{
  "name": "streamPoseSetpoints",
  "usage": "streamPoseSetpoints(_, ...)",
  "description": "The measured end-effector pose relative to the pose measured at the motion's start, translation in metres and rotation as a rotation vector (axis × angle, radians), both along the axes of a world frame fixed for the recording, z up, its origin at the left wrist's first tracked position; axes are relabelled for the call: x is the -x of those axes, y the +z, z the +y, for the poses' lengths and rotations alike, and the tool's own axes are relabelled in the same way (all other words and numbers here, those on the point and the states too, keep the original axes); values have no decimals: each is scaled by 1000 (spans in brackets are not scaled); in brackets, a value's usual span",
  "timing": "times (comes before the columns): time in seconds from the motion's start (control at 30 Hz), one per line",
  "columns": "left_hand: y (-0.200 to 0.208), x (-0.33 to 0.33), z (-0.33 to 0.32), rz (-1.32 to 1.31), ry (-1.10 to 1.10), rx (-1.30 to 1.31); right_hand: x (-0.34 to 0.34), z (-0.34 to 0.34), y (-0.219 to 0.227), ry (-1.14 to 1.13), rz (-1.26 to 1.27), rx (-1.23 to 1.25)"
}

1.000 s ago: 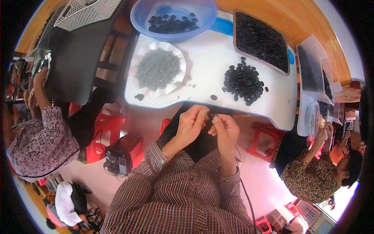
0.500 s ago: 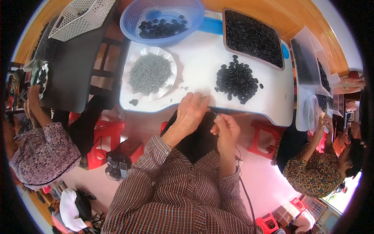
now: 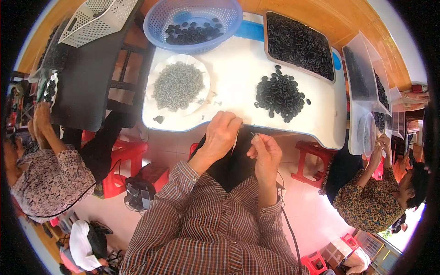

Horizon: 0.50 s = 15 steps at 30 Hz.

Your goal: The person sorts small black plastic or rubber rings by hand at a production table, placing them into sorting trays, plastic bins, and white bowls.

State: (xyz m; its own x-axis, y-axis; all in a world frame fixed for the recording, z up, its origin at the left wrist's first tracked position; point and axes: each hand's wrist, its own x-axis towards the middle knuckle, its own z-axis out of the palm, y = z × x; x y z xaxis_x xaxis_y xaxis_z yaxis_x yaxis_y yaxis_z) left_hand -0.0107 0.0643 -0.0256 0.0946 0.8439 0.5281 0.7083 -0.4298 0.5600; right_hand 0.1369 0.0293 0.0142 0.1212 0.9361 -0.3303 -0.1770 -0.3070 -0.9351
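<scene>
My left hand (image 3: 222,138) is at the table's near edge, its fingers curled together. Whatever it may hold is hidden beneath the fingers. Close by on the right, my right hand (image 3: 266,155) pinches a small thin metallic pin-like piece (image 3: 253,134) between thumb and forefinger, just off the edge. Beyond the left hand stands a white wavy-rimmed plate (image 3: 206,87) heaped with small grey pin-like pieces (image 3: 178,86). A pile of black oval ring-like parts (image 3: 279,95) lies on the white table (image 3: 229,73), ahead and to the right of my hands.
A blue perforated basket (image 3: 229,28) with black oval parts stands at the back left. At the back right is a tray (image 3: 300,43) full of black parts. A few loose bits lie beside the plate. Two people sit working at either side, near red stools (image 3: 305,162).
My left fingers have drawn back a little from the table edge and curled in. My right hand keeps its pinch in nearly the same place.
</scene>
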Motion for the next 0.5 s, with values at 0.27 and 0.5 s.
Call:
streamPoseSetpoints(0.27, 8, 6, -23, -825, -81, 494, 5, -1, 2, -3, 25, -8)
streamPoseSetpoints(0.5, 16, 8, -32, -1101, -222, 599, 5, -3, 1, 6, 79, -32)
